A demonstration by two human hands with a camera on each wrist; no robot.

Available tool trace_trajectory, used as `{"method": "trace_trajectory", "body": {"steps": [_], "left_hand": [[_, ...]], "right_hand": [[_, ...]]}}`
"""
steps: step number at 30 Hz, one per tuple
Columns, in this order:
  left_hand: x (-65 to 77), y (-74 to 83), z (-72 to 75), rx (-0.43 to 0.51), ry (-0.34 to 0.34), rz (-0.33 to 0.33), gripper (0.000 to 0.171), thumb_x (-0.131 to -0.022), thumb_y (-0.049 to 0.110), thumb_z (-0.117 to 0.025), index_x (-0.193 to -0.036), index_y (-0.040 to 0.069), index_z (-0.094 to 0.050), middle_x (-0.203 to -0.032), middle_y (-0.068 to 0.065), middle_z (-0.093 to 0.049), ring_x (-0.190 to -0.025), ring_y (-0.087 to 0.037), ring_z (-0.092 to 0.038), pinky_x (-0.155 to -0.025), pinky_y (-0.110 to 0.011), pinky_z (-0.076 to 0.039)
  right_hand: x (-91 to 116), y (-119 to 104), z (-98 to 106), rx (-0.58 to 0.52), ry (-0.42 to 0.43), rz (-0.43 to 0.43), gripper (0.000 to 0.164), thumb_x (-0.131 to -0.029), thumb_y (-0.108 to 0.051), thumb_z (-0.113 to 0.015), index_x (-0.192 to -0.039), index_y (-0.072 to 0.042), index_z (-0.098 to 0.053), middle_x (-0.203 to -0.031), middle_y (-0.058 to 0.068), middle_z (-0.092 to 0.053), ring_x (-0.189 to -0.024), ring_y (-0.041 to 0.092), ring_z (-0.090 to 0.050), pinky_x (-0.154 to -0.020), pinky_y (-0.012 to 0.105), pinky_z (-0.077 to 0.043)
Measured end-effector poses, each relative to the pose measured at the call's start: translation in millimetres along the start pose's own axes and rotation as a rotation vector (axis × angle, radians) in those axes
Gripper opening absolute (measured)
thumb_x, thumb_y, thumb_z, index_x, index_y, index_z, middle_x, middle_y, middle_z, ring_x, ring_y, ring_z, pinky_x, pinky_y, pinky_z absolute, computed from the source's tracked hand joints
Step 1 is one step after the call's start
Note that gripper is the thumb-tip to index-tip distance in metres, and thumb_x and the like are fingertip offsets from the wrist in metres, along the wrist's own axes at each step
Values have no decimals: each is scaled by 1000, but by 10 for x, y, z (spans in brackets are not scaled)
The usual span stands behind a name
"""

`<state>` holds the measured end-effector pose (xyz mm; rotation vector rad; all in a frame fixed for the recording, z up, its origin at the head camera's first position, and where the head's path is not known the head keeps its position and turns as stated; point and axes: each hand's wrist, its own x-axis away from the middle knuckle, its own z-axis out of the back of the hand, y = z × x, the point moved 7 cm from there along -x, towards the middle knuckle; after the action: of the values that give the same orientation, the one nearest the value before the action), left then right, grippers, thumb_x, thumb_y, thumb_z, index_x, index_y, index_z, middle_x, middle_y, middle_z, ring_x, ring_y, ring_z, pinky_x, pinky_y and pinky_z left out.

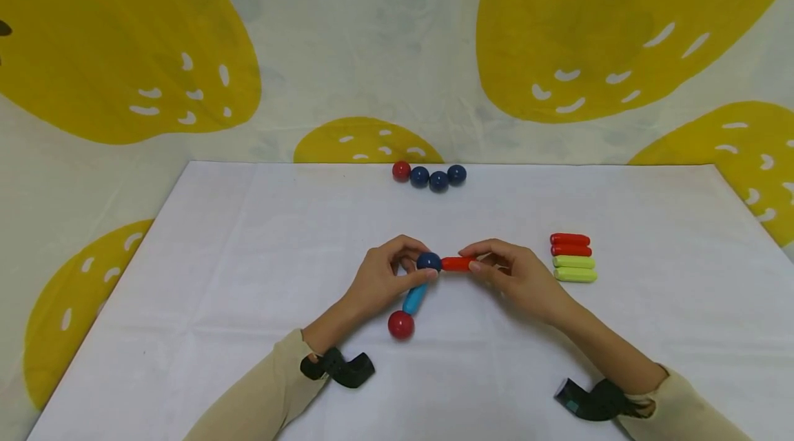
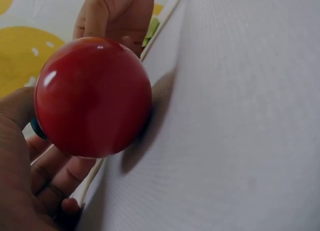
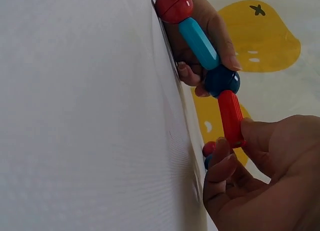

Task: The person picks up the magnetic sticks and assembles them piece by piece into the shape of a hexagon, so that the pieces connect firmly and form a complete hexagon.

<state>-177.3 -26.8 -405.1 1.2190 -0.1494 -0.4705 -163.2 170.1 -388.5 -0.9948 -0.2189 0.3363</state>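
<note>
My left hand (image 1: 386, 274) pinches a dark blue ball (image 1: 429, 261) between thumb and fingers. From that ball a light blue rod (image 1: 414, 299) runs toward me and ends in a red ball (image 1: 401, 324), which fills much of the left wrist view. A red rod (image 1: 456, 264) meets the blue ball's right side. My right hand (image 1: 520, 277) pinches this rod by its outer end, thumb on the near side. In the right wrist view, the red rod (image 3: 231, 117) lines up end-on against the blue ball (image 3: 222, 81), with the light blue rod (image 3: 199, 43) on the other side.
At the table's far edge sit a red ball (image 1: 401, 171) and several dark blue balls (image 1: 438, 181) in a row. Right of my right hand, two red rods (image 1: 571, 245) lie stacked beside two yellow-green rods (image 1: 575, 269). White cloth covers the table (image 1: 248, 234).
</note>
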Motion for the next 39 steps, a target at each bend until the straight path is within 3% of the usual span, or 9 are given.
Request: {"method": "trace_trajectory", "body": {"steps": [10, 21, 29, 39], "left_hand": [[0, -19, 4, 48, 13, -9, 34, -86, 25, -72, -114, 17, -55, -90, 7, -66, -75, -14, -55, -63, -27, -37], [-4, -42, 17, 11, 26, -24, 26, -89, 24, -68, -112, 14, -59, -86, 2, -60, -75, -17, -48, -63, -27, -36], [-15, -39, 31, 53, 52, -17, 29, -89, 22, -68, -112, 13, -54, -87, 3, -65, -72, -17, -48, -63, -26, -35], [-17, -63, 70, 64, 106, 26, 33, -88, 24, -70, -117, 16, -57, -99, 2, -67, -87, -13, -62, -81, -32, -49]], "right_hand": [[-45, -17, 37, 7, 25, -19, 29, -93, -14, -64, -121, -18, -63, -115, -1, -62, -100, 19, -58, -79, 24, -51], [-235, -87, -37, -91, 52, -34, 31, -93, -23, -64, -123, -14, -61, -111, 4, -63, -90, 22, -62, -75, 25, -52], [-357, -171, -96, -126, 79, -29, 30, -92, -20, -66, -121, -14, -62, -108, 4, -64, -89, 21, -63, -73, 25, -51], [-446, -195, -155, -110, 82, -44, 30, -90, -21, -68, -119, -17, -63, -105, 2, -65, -85, 21, -62, -62, 27, -50]]}}
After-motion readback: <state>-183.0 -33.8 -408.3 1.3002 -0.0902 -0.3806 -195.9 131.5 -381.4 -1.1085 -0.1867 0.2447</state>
